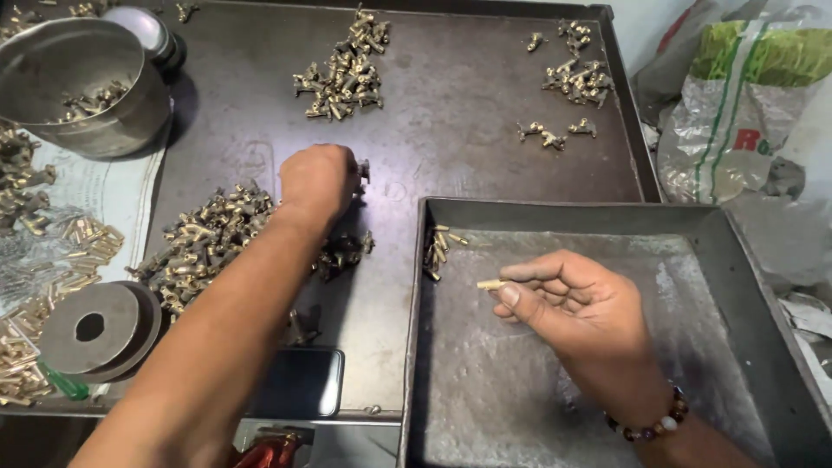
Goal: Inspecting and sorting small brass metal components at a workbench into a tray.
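Lower right, the right hand point(576, 303) is pinching a small brass pin point(490, 283) over the grey tray point(737, 286). At centre, the left hand point(319, 180) is closing its fingers on a dark small fitting point(363, 170), beside the brass parts pile point(204, 238).

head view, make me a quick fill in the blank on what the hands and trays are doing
1. The right hand pinches a small brass pin over the ____ tray.
2. The left hand reaches across the ____ tray.
3. A beaded bracelet sits on the ____ wrist.
4. The metal bowl stands at the far ____.

Missing words: grey; dark; right; left
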